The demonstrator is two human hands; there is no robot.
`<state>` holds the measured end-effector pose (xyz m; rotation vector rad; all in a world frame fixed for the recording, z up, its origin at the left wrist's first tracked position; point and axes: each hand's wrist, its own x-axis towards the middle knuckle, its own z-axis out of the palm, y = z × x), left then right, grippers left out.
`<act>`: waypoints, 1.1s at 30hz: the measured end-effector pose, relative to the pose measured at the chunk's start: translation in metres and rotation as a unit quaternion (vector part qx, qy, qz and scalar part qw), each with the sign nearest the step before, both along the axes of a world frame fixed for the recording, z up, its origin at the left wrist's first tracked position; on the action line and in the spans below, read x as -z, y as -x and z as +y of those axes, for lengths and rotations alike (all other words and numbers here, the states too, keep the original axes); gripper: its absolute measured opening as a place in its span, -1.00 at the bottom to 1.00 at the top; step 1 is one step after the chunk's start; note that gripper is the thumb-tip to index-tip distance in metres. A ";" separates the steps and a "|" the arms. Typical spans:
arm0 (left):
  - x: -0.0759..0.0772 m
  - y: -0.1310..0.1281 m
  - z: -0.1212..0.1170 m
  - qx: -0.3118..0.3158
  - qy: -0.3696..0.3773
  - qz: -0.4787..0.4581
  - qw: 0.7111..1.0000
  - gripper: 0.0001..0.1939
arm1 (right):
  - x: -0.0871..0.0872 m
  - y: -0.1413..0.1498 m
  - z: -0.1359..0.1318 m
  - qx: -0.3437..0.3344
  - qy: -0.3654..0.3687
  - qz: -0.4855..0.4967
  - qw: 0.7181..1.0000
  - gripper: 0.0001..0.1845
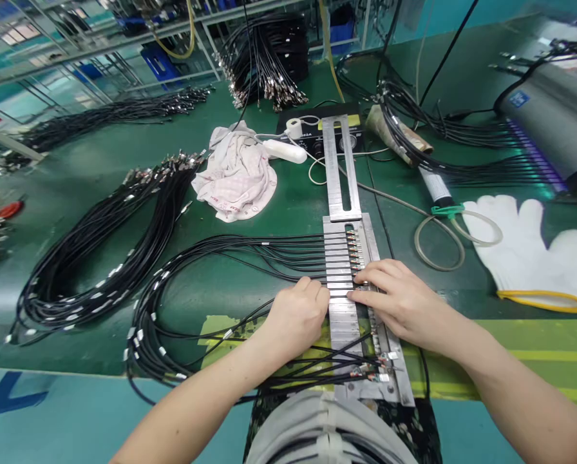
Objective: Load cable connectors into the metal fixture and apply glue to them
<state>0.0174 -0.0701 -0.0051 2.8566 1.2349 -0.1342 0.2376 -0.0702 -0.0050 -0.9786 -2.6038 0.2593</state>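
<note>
My left hand (302, 314) is closed around a black cable (339, 296) at the left edge of a slotted metal fixture (342, 325). From the other side my right hand (399, 298) reaches over the fixture, its thumb and fingers apart and their tips at the cable ends. Several black cables (298, 240) lie side by side in the upper slots, their metal connectors (354, 248) lined up in a row. Nearer to me, loose cable ends (378, 368) rest across the lower part of the fixture. What the right fingertips touch is partly hidden.
A looped cable bundle (42, 303) lies at the left, beside a crumpled cloth (240, 171). Behind the fixture stands a black control box (312, 138). A white glove (534, 251), a thin clear tube (440, 261) and a grey machine (559, 109) with a purple glow are at the right.
</note>
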 end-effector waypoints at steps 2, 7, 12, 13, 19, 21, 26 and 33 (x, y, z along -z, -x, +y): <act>0.000 0.001 0.001 0.012 0.010 -0.004 1.000 -0.81 | 0.001 0.004 -0.002 -0.002 0.006 -0.009 1.000 -0.63; 0.000 0.007 0.004 0.034 0.011 -0.026 0.999 -0.82 | 0.007 0.012 -0.005 0.013 -0.001 -0.017 1.000 -0.68; -0.003 0.015 -0.002 0.065 0.009 -0.042 0.997 -0.71 | 0.009 0.015 -0.005 0.034 -0.006 -0.007 0.999 -0.70; -0.003 0.017 -0.003 0.074 0.002 -0.038 0.997 -0.72 | 0.009 0.015 -0.005 0.035 -0.009 -0.008 0.999 -0.70; -0.006 0.016 -0.010 0.093 -0.040 -0.006 0.995 -0.71 | 0.008 0.017 -0.008 0.035 -0.028 -0.037 0.998 -0.68; -0.005 0.015 -0.010 0.092 -0.036 -0.003 0.995 -0.71 | 0.008 0.017 -0.009 0.036 -0.028 -0.043 0.998 -0.69; -0.002 0.021 -0.017 0.063 -0.015 -0.045 0.997 -0.69 | 0.015 0.004 -0.001 0.027 0.008 0.006 1.000 -0.60; 0.002 0.034 -0.039 0.079 0.091 -0.090 0.989 -0.86 | 0.013 -0.012 0.010 0.067 0.050 0.076 0.994 -0.63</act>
